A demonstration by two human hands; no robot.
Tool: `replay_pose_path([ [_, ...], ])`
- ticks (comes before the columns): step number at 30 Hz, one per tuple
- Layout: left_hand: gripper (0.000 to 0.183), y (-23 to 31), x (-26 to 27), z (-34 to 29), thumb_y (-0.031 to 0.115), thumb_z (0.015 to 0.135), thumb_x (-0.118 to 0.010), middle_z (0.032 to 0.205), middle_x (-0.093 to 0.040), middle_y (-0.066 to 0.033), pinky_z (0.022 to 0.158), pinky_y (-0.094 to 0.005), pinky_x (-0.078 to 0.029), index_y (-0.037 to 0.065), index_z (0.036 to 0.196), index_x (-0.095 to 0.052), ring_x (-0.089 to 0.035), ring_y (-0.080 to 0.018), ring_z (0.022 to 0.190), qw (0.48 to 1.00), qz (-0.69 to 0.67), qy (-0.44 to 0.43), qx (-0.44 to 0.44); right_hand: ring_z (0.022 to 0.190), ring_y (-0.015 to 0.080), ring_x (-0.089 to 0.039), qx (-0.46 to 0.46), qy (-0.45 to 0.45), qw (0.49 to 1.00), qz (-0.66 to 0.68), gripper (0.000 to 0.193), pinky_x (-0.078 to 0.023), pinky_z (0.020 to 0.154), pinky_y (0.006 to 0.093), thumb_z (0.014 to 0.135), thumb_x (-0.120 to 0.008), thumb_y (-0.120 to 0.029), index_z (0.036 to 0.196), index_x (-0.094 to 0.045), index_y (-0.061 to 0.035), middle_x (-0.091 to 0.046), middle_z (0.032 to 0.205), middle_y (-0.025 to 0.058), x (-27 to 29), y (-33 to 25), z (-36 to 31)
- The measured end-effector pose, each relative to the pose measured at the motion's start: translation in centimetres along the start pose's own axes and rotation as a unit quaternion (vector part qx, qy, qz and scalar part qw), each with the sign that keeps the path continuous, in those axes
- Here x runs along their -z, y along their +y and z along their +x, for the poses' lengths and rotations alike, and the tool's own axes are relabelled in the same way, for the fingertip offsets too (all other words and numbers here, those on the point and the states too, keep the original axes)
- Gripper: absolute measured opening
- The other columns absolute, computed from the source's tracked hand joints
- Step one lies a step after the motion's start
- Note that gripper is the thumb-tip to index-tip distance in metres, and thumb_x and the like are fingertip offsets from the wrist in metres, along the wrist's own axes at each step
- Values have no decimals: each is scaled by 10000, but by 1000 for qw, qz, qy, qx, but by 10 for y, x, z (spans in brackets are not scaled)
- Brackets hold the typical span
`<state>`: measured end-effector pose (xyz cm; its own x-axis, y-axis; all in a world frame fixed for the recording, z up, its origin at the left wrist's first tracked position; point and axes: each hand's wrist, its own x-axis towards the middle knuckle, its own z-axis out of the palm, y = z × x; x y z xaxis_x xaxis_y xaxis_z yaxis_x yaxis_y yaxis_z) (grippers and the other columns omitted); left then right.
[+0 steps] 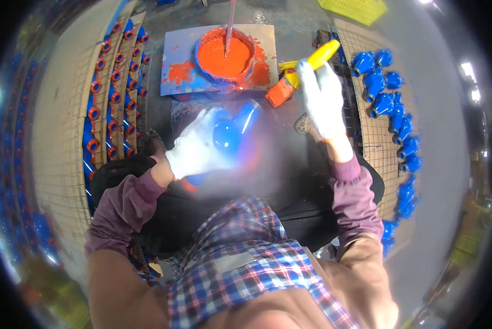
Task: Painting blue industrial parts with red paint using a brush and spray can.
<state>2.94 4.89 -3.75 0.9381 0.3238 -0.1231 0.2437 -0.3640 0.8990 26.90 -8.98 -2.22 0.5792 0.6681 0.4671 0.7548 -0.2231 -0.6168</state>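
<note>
My left hand (pixel 199 145), in a white glove, grips a glossy blue pipe fitting (pixel 232 134) above my lap. Orange-red shows at the fitting's lower end, though a hazy patch blurs that part. A paintbrush (pixel 324 54) with a yellow handle is held in my gloved right hand (pixel 324 98), to the right of the paint bowl. Its wide bristles (pixel 279 92) are coated orange and point down to the left, apart from the fitting. Orange paint fills the round bowl (pixel 199 68), where a thin stick (pixel 229 30) stands upright.
The bowl rests on a paint-spattered board (pixel 174 52). Several blue fittings lie on a mesh-topped rack (pixel 375 148) at right. Left, rows of blue fittings with orange-red ends (pixel 113 97) line another rack. A yellow-green crate (pixel 355 8) sits at the far right.
</note>
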Motion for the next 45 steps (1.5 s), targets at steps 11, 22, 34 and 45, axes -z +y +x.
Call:
replay_pose_path([
  [11, 675, 1, -15, -8, 269, 669, -732, 1205, -504, -199, 660, -429, -557, 99, 1292, -537, -542, -356, 995, 842, 508, -18, -177, 773, 413, -628, -4, -177, 984, -22, 373, -491, 686, 484, 956, -519, -354, 897, -599, 5, -643, 802, 232, -54, 7, 0],
  [22, 743, 8, -5, -3, 363, 581, -839, 1109, -566, -136, 821, -416, -542, 95, 1220, -569, -592, -344, 981, 941, 328, -10, -76, 687, 345, -623, 124, -50, 990, 48, 154, -493, 591, 397, 876, -658, -144, 944, -592, -23, -609, 835, 150, -7, -32, -38],
  [34, 543, -21, 1, -36, 318, 897, -560, 1255, -574, -128, 969, -387, -497, 65, 1366, -456, -601, -235, 1107, 925, -360, -58, 110, 948, 236, -586, -38, 45, 944, 324, 194, -467, 830, 324, 847, -580, 39, 1036, -615, 12, -595, 999, 120, 7, -26, -85],
  [45, 482, 4, -60, -57, 325, 999, -473, 1127, -515, -143, 515, -336, -496, 63, 1394, -381, -559, -240, 789, 508, -844, -91, 150, 860, 199, -632, -185, 71, 817, 541, 228, -520, 800, 306, 879, -635, -58, 1085, -598, 33, -620, 1022, 133, -18, -24, -112],
])
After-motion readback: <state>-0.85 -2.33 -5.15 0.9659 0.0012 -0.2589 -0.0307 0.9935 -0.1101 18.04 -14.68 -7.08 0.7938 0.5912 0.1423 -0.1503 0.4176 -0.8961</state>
